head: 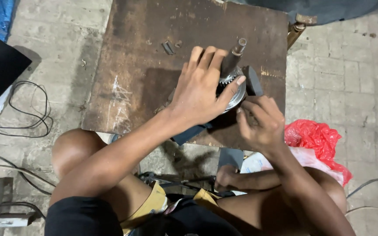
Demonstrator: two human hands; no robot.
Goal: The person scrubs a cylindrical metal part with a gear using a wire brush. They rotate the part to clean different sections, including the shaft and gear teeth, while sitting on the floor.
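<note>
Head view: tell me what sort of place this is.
Probably an informal repair workshop set up on the ground. A worn brown board lies as a bench on paved blocks, the left hand steadies a toothed gear on a shaft, and loose cables trail across the floor.

Two hands, left and right, close on one toothed gear assembly; one dark block just beside it.

gear assembly set on the board near its right edge, left hand laid over it, right hand just to its right, small metal bits left behind it, cables on the floor left, bag right
</note>
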